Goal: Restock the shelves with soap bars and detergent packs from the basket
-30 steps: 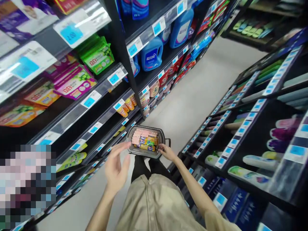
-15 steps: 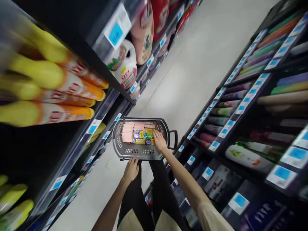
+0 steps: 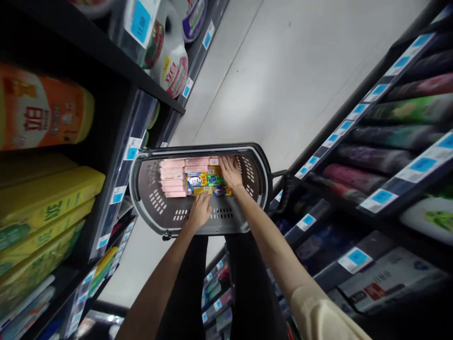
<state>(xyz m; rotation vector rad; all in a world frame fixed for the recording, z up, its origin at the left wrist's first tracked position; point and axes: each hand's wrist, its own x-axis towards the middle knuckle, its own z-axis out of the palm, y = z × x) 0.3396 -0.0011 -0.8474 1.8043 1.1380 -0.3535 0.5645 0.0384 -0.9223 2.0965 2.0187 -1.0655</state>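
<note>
A grey shopping basket [image 3: 208, 228] with slotted walls sits in front of my legs. On its left side are stacked pink bar-shaped packs [image 3: 173, 179]. Beside them lie a blue-and-yellow packet [image 3: 195, 180], a green packet [image 3: 214, 180] and yellow packets [image 3: 201, 190]. My right hand [image 3: 231, 174] is inside the basket, fingers stretched out and lying against the right end of the packets. My left hand [image 3: 201, 211] reaches over the near rim, its extended fingertips at the yellow packets. Whether those fingertips press on them cannot be made out. Neither hand grips anything visible.
Shelves with white jugs [image 3: 173, 66], an orange-labelled bottle [image 3: 42, 108] and yellow packs [image 3: 53, 198] stand on the left. Shelves of rolled-looking coloured packs [image 3: 399, 134] run along the right. Pale floor [image 3: 276, 80] stretches between. The basket handle [image 3: 283, 191] juts toward the right shelf.
My left hand has moved from the near rim into the basket, up to the packets. My right hand stays at their right end. The view has shifted, and the basket looks larger.
</note>
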